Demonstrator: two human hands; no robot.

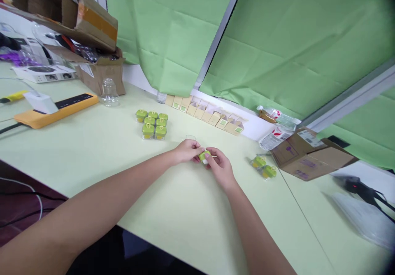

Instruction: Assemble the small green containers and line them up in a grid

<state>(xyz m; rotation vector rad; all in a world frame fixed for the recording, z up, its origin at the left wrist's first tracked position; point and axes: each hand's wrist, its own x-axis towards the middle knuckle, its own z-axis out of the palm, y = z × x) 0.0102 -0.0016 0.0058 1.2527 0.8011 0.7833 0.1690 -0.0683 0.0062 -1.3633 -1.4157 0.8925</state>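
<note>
Between my hands, over the middle of the table, is a small green lid (203, 157) with a whitish patch on it. My left hand (186, 150) pinches its left side, while the fingers and thumb of my right hand (219, 166) close on the right side. Whether a clear box is attached under it, I cannot tell. Just beyond my left hand lies a clear plastic piece (190, 137). Several clear little boxes with green lids (160, 131) stand grouped to the left, and two more green-lidded boxes (259, 162) sit to the right.
A row of small tan cartons (202, 110) lines the back wall. An orange power strip (66, 107), a clear plastic bottle (109, 93) and cardboard boxes (103, 75) occupy the left. On the right are a cardboard box (305, 155), a plastic pack (275, 137) and a clear bag (364, 217).
</note>
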